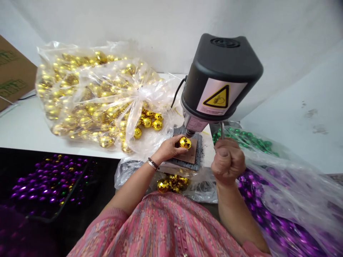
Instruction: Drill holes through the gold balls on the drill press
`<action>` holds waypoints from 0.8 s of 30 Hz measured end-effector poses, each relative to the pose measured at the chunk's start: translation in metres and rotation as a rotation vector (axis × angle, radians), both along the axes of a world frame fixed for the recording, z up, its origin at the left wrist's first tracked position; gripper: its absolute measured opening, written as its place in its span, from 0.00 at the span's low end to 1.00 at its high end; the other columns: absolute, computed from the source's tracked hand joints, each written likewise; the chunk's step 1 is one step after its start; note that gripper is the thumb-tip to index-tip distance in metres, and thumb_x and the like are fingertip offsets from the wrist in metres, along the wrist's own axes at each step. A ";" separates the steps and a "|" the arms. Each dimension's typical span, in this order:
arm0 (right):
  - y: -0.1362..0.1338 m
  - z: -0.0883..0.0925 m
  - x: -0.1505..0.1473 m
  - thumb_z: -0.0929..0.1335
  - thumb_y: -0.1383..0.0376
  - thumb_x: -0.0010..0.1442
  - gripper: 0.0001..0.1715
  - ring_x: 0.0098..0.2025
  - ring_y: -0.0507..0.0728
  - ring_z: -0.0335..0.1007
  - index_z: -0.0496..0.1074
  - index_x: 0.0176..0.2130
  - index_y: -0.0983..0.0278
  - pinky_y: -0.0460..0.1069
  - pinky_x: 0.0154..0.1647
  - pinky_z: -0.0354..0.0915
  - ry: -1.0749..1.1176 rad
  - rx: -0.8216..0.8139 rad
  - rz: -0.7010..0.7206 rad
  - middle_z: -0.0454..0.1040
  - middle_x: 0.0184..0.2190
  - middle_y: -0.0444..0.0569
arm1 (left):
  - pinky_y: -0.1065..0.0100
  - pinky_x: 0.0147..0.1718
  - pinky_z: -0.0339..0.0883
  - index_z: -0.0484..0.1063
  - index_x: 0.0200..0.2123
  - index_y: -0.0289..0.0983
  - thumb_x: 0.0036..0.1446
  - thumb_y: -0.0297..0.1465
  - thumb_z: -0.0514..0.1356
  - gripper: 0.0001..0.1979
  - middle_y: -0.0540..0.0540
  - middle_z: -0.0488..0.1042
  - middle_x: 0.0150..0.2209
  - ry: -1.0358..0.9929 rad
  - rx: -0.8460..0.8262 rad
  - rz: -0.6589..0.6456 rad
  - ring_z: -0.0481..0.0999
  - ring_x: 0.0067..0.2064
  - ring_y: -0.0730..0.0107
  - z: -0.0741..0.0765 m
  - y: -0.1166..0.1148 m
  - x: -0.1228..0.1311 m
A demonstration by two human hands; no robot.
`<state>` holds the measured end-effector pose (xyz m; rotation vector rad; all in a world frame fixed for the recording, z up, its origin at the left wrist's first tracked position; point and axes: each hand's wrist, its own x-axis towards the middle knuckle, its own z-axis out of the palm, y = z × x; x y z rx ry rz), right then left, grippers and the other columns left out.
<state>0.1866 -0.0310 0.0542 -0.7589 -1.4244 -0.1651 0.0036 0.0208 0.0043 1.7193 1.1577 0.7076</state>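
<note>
Pinched between the thumb and fingers of my left hand (pixel 173 148) is a shiny gold faceted ball (pixel 185 142) with a dark hole in its top. The ball sits over a brown square board (pixel 189 157) on the dark base of a drill press (pixel 222 71). Right above the ball is the drill's metal chuck (pixel 189 132); whether a bit touches the ball I cannot tell. My right hand (pixel 229 160) is wrapped in a fist round the machine's metal lever (pixel 222 130), to the right of the drill head.
A large clear plastic bag (pixel 139 94) of gold balls lies open on the white table (pixel 16 128). More gold balls (pixel 171 184) rest in plastic below the table edge. Purple balls (pixel 40 182) fill a dark crate at left. Green balls (pixel 249 137) and purple balls (pixel 276 214) lie in bags at right.
</note>
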 end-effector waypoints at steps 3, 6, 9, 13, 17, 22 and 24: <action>-0.001 0.009 -0.002 0.63 0.63 0.63 0.06 0.26 0.52 0.68 0.67 0.33 0.58 0.53 0.33 0.68 0.020 0.005 0.002 0.68 0.23 0.41 | 0.70 0.39 0.70 0.77 0.51 0.39 0.47 0.36 0.69 0.26 0.50 0.81 0.38 -0.003 0.014 -0.008 0.77 0.40 0.65 -0.001 0.001 0.000; 0.000 0.037 -0.008 0.61 0.60 0.65 0.14 0.25 0.50 0.67 0.68 0.31 0.60 0.50 0.29 0.64 0.097 -0.045 -0.040 0.68 0.23 0.43 | 0.70 0.39 0.70 0.76 0.52 0.38 0.48 0.36 0.69 0.26 0.49 0.81 0.39 0.011 0.009 -0.012 0.77 0.40 0.65 -0.001 0.000 0.001; 0.003 0.069 -0.015 0.59 0.54 0.67 0.23 0.22 0.48 0.60 0.67 0.26 0.62 0.49 0.26 0.57 0.266 -0.153 -0.120 0.64 0.20 0.42 | 0.69 0.42 0.70 0.75 0.53 0.38 0.48 0.36 0.69 0.27 0.49 0.80 0.41 0.022 0.003 -0.007 0.77 0.41 0.65 0.001 -0.003 -0.004; 0.006 0.088 -0.022 0.61 0.46 0.64 0.26 0.21 0.48 0.59 0.65 0.25 0.62 0.50 0.27 0.56 0.375 -0.252 -0.110 0.61 0.18 0.41 | 0.67 0.45 0.70 0.75 0.54 0.39 0.47 0.37 0.70 0.29 0.48 0.79 0.44 0.017 0.008 -0.112 0.77 0.44 0.63 0.006 -0.016 -0.026; 0.005 0.085 -0.024 0.62 0.45 0.63 0.27 0.21 0.48 0.60 0.66 0.26 0.62 0.50 0.24 0.51 0.434 -0.239 -0.126 0.62 0.17 0.41 | 0.66 0.39 0.71 0.76 0.55 0.40 0.43 0.40 0.74 0.34 0.45 0.80 0.43 0.031 -0.004 -0.229 0.76 0.38 0.65 0.013 -0.023 -0.056; 0.005 0.081 -0.021 0.61 0.44 0.63 0.27 0.21 0.47 0.61 0.66 0.28 0.63 0.49 0.24 0.53 0.410 -0.235 -0.107 0.61 0.18 0.39 | 0.61 0.51 0.71 0.78 0.52 0.36 0.63 0.35 0.60 0.17 0.39 0.80 0.49 0.171 0.188 0.373 0.78 0.48 0.60 0.015 0.010 -0.075; 0.005 0.080 -0.018 0.60 0.43 0.63 0.28 0.21 0.47 0.62 0.66 0.29 0.63 0.47 0.24 0.55 0.382 -0.243 -0.086 0.61 0.18 0.38 | 0.60 0.59 0.65 0.76 0.55 0.32 0.63 0.27 0.56 0.18 0.35 0.78 0.54 0.334 0.235 0.534 0.75 0.57 0.56 0.012 0.032 -0.076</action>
